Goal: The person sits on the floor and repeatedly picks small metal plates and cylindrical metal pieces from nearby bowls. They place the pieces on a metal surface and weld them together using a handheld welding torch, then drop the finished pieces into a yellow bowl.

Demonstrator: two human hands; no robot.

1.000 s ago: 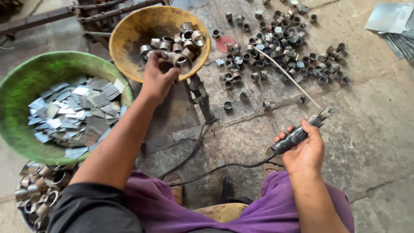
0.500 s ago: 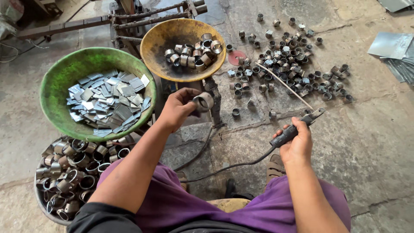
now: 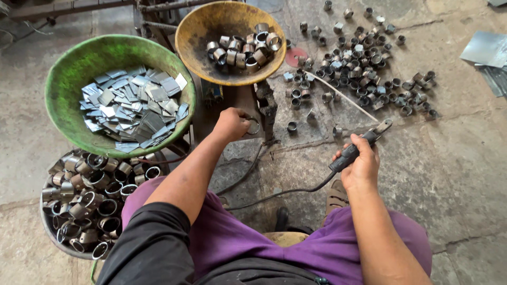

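Ring [image 3: 253,126], a short section of metal tube, sits on the dark steel block [image 3: 237,108] at centre, pinched between the fingertips of the left hand [image 3: 231,124]. The ring lies just in front of the yellow bowl [image 3: 195,37] and beside a dark clamp [image 3: 266,108] on the block's right edge. Right hand [image 3: 360,166] is closed firmly around the black handle of an electrode holder [image 3: 351,153], whose jaw grips a thin welding rod [image 3: 343,97]; the rod slants up and left across the floor, its tip well apart from the ring. A black cable [image 3: 274,194] runs from the handle back toward the person's lap.

Yellow bowl, beyond the block, holds a small heap of similar rings. Green bowl [image 3: 68,68], to the left, holds flat grey metal plates [image 3: 132,105]. A third tub [image 3: 53,232], lower left and partly under the green bowl, is full of larger tube sections. Loose rings [image 3: 364,68] are scattered over the concrete floor [image 3: 454,158] to the upper right, near a small red disc [image 3: 296,56]. Sheet-metal pieces [image 3: 486,53] lie at the right edge. The person, seated low, wears purple trousers [image 3: 237,237] and a dark sleeve [image 3: 153,248].
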